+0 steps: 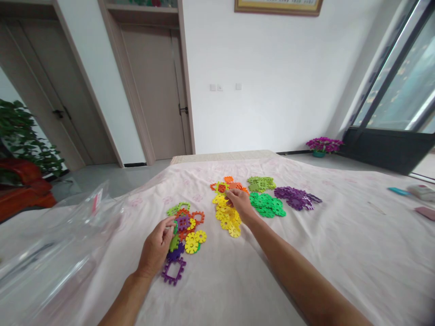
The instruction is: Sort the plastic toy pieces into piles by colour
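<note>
At the left, a mixed pile of plastic building pieces holds yellow notched discs (191, 244), orange pieces (198, 217), a purple lattice square (183, 222) and a purple square frame (174, 271). My left hand (154, 248) is at the pile's left side, fingers curled together by a green edge; what they grip is partly hidden. My right hand (240, 203) reaches over the yellow pile (224, 216), its fingertips pinching a lime-green square piece (221, 187) in front of the orange pile (238, 185).
Sorted to the right are a lime pile (261, 183), a green pile (268, 205) and a purple pile (296, 198). Clear plastic bags (57, 258) lie at the left on the pale cloth (217, 290). A blue object (398, 191) rests far right.
</note>
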`<state>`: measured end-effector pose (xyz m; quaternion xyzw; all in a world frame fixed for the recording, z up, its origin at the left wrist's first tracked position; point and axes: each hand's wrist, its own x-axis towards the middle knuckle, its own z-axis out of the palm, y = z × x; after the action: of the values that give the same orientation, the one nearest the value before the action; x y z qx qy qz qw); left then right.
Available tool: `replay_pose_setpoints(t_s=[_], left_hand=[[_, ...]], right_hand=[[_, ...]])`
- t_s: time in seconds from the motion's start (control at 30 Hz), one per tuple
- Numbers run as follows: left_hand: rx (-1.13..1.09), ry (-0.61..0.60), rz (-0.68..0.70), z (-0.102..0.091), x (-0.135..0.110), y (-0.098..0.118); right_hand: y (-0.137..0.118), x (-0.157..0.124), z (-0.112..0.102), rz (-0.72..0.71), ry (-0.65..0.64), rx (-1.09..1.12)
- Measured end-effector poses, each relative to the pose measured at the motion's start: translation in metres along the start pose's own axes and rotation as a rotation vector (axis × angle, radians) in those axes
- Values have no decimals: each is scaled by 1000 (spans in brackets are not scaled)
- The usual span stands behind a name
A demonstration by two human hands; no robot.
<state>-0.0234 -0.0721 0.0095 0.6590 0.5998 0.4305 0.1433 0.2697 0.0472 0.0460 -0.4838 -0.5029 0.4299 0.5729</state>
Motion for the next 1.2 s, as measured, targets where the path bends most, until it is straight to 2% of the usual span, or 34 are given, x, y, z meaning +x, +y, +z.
replay_pose_setpoints(t_s=[0.1, 0.2, 0.3, 0.43, 0.57, 0.73, 0.83, 0.93, 1.03, 1.2], left_hand=[[36, 4, 30, 1, 1, 0], [67, -6, 51, 2, 1, 2], [85, -5, 60, 2, 2, 2], [105, 14, 100, 2, 3, -2], [171, 81, 60, -1, 4, -8], [200, 86, -51, -3, 6, -14], [203, 53, -21, -2, 7, -15], [221, 4, 46, 0, 7, -14], [221, -53, 126, 1, 8, -12], [184, -121, 233, 2, 7, -9]], right_hand=[[2, 24, -30, 39, 172, 126], [5, 39, -49, 154, 341, 369], [7, 42, -52, 195, 338, 395], [6, 29, -35, 153, 168, 319], [7, 7, -6, 30, -88, 19], [17, -25, 27, -274, -330, -395], [17, -46, 40, -463, -438, -585], [10, -63, 49, -559, -547, -700], [3, -72, 57, -554, -595, -822], [0, -75, 68, -554, -563, -924]])
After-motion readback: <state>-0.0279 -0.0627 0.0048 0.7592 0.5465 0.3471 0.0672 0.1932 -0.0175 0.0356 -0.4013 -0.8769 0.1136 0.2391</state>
